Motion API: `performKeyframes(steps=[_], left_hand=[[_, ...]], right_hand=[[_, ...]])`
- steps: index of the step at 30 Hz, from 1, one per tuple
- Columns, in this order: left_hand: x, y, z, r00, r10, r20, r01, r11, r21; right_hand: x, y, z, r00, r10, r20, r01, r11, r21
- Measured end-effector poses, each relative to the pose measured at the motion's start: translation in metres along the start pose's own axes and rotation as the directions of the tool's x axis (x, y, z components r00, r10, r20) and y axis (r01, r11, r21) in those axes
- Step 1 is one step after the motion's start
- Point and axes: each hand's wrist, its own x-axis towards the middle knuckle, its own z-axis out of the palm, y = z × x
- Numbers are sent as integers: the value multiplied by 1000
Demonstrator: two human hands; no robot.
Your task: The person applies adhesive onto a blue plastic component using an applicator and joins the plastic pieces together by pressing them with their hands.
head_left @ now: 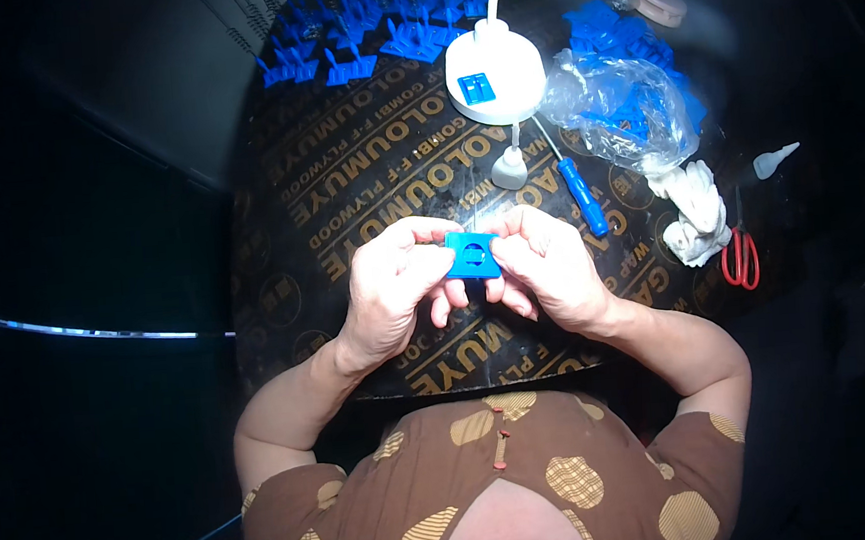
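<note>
Over the near middle of the dark printed board, both my hands hold one small blue square plastic piece point(474, 255) with a round opening in its middle. My left hand point(393, 283) pinches its left edge between thumb and fingers. On the opposite edge, my right hand point(550, 267) grips it the same way. Beyond them, a similar flat blue piece point(477, 88) lies on the round white lamp base point(497, 50). Between the base and my hands is a white plug-like end point(510, 169) on a cord.
A blue-handled screwdriver point(584, 197) lies right of centre. Farther right are a clear plastic bag point(622, 106) among blue pieces, a crumpled white cloth point(692, 214), red-handled scissors point(741, 260) and a small white bottle point(776, 161). Several blue parts with upright stems point(338, 66) and thin springs point(225, 26) stand far left.
</note>
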Motion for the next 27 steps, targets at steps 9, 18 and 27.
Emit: performKeyframes(steps=[9,18,27], left_hand=[[6,-1,1,999,-35,-20,34,999,-18],[8,-1,-2,999,-42,-1,42,999,-10],[4,-4,-2,1000,18,3,-18,988,155]], right_hand=[[3,-8,-3,999,39,4,-39,998,47],[1,-11,-4,999,50,-7,-50,999,14],[3,-4,-6,997,80,4,-80,996,-42]])
